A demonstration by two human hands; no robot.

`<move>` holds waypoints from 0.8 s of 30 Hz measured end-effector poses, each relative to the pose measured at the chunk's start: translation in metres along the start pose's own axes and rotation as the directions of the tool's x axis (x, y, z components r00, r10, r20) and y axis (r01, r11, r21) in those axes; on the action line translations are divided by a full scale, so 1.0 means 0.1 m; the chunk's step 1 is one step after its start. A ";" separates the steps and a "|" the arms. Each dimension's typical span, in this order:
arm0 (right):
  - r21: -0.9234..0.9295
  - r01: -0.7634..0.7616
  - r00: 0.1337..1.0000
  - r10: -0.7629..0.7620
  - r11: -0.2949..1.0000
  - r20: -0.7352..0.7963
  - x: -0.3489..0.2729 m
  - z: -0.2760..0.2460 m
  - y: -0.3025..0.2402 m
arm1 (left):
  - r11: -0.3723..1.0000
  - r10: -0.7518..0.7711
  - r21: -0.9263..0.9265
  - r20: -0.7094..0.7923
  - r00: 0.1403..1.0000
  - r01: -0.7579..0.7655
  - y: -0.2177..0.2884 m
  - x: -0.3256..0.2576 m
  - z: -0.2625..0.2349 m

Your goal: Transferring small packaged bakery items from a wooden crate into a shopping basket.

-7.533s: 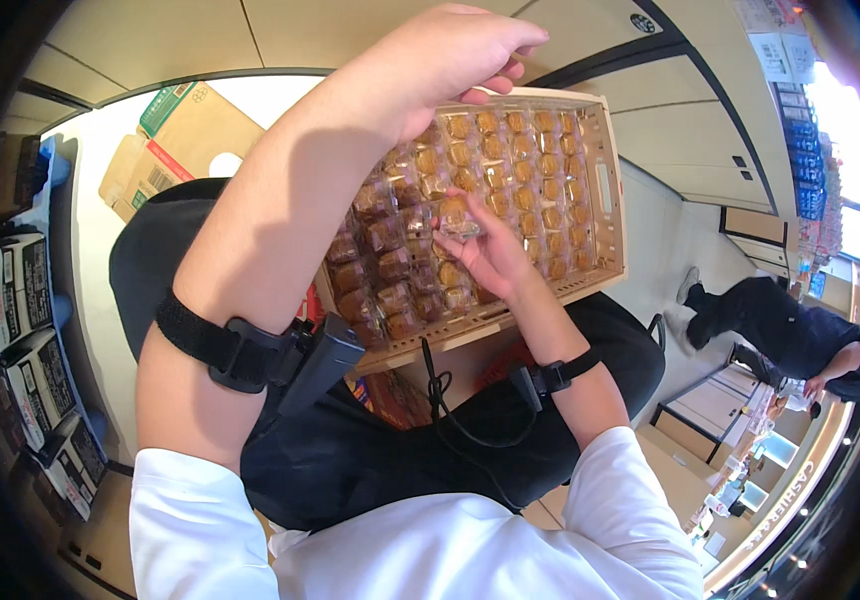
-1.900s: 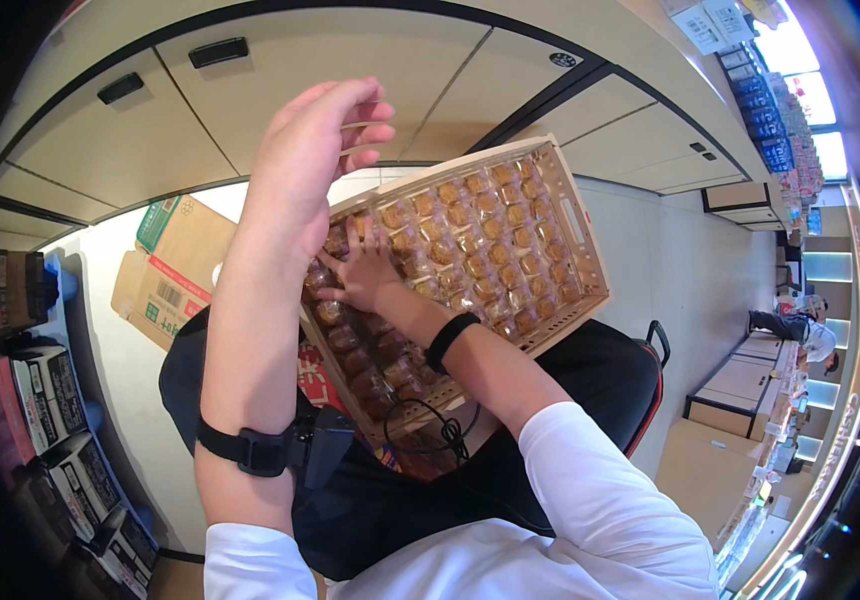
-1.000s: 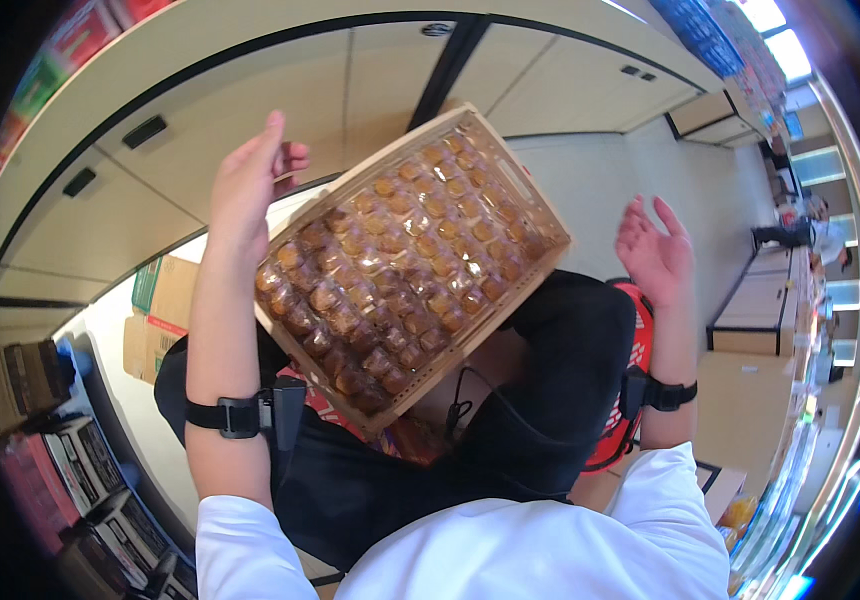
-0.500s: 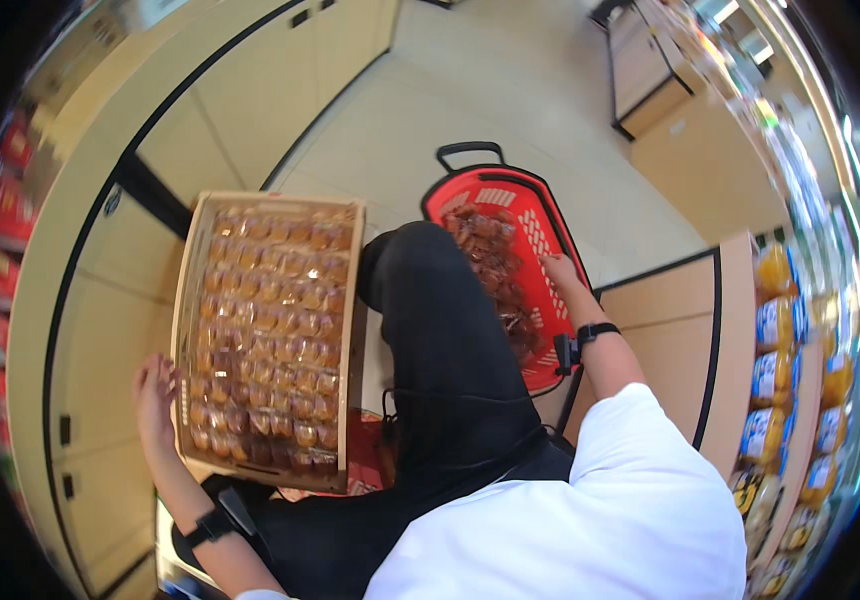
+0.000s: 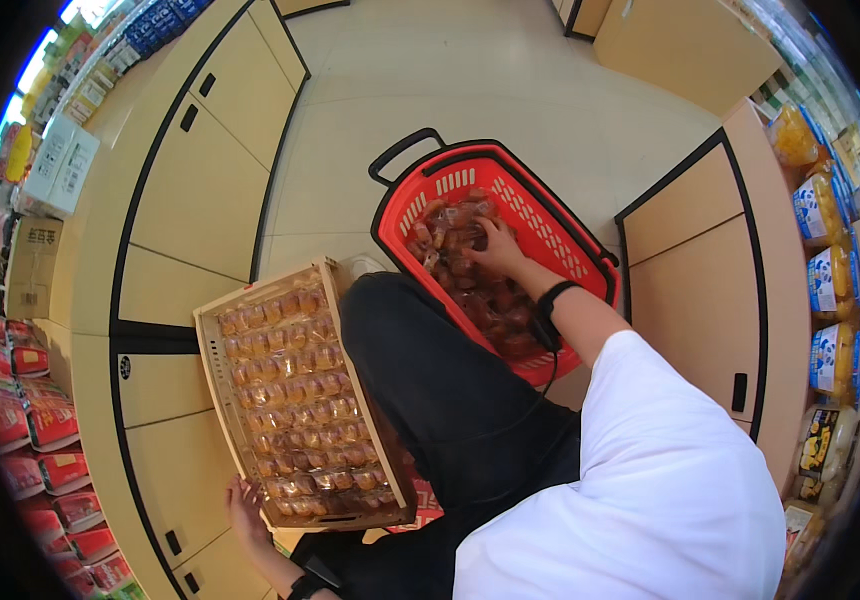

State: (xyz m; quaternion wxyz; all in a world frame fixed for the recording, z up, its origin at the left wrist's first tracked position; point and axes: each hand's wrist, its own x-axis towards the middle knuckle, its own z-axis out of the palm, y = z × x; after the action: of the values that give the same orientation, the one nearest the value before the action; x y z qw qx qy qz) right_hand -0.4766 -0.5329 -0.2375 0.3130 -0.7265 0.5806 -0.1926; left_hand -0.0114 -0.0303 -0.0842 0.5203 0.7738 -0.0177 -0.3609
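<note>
While the left hand [image 5: 246, 508] still grips the tray [image 5: 212, 372], the right hand [image 5: 495, 248] now clutches basket [image 5: 550, 225] packets [image 5: 450, 225].

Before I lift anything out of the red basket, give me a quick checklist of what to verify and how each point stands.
1. Right hand reaches the wrapped packets in the red basket: ok.
2. Fingers closed on a packet: cannot tell.
3. Left hand supports the tray at its near corner: ok.
4. Tray level: not ok, it rests tilted against the knee.
5. Free slot in the tray: cannot tell, the rows look full.
</note>
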 end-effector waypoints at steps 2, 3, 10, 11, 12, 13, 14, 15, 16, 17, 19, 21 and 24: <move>-0.129 0.141 0.989 -0.134 0.982 0.065 0.25 0.08 -0.24 | 0.999 -0.034 0.032 0.010 0.999 0.034 0.04 -0.09 0.00; -0.117 0.142 0.989 -0.135 0.983 0.064 0.38 0.16 -0.29 | 0.999 -0.043 0.028 -0.010 0.999 0.044 0.08 -0.16 0.01; -0.161 0.113 0.954 -0.062 0.980 0.292 0.77 0.64 -0.67 | 0.999 -0.050 0.014 -0.069 0.996 0.051 -0.06 -0.57 -0.17; -0.139 0.014 0.974 0.018 0.990 0.228 0.69 0.57 -0.79 | 0.998 -0.061 0.004 -0.086 0.994 0.061 -0.08 -0.64 -0.15; -0.139 0.012 0.975 0.019 0.990 0.220 0.72 0.56 -0.72 | 0.998 -0.069 -0.006 -0.089 0.994 0.069 -0.10 -0.65 -0.12; -0.055 0.015 0.978 -0.004 0.998 0.209 0.75 0.59 -0.66 | 0.995 -0.084 -0.055 -0.118 0.989 0.078 -0.18 -0.64 -0.15; 0.030 0.020 0.980 -0.025 0.999 0.196 0.79 0.62 -0.61 | 0.996 -0.079 -0.055 -0.121 0.990 0.073 -0.25 -0.64 -0.18; -0.018 -0.064 0.986 0.066 0.998 0.156 0.67 0.53 -0.77 | 0.994 -0.094 -0.073 -0.123 0.988 0.085 -0.29 -0.67 -0.18; -0.012 -0.062 0.985 0.063 0.998 0.160 0.70 0.57 -0.78 | 0.991 -0.108 -0.092 -0.125 0.986 0.097 -0.33 -0.69 -0.19; -0.109 -0.044 0.992 0.056 0.993 0.109 0.73 0.62 -0.75 | 0.988 -0.130 -0.098 -0.137 0.982 0.118 -0.37 -0.69 -0.23; -0.217 -0.075 0.997 0.071 0.973 -0.029 0.76 0.65 -0.69 | 0.988 -0.140 -0.084 -0.144 0.980 0.129 -0.39 -0.68 -0.18; -0.222 -0.041 0.999 0.045 0.974 0.010 0.74 0.58 -0.73 | 0.986 -0.158 -0.075 -0.172 0.972 0.147 -0.42 -0.67 -0.19; -0.234 0.027 1.000 -0.024 0.972 0.014 0.68 0.65 -0.63 | 0.989 -0.136 -0.083 -0.165 0.977 0.123 -0.44 -0.64 -0.21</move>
State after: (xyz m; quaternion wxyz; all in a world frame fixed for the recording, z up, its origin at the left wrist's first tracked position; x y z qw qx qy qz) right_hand -0.3720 -0.5750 -0.2483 0.2259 -0.7669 0.5881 -0.1226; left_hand -0.0619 0.0323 -0.0815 0.5229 0.7819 0.0903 -0.3271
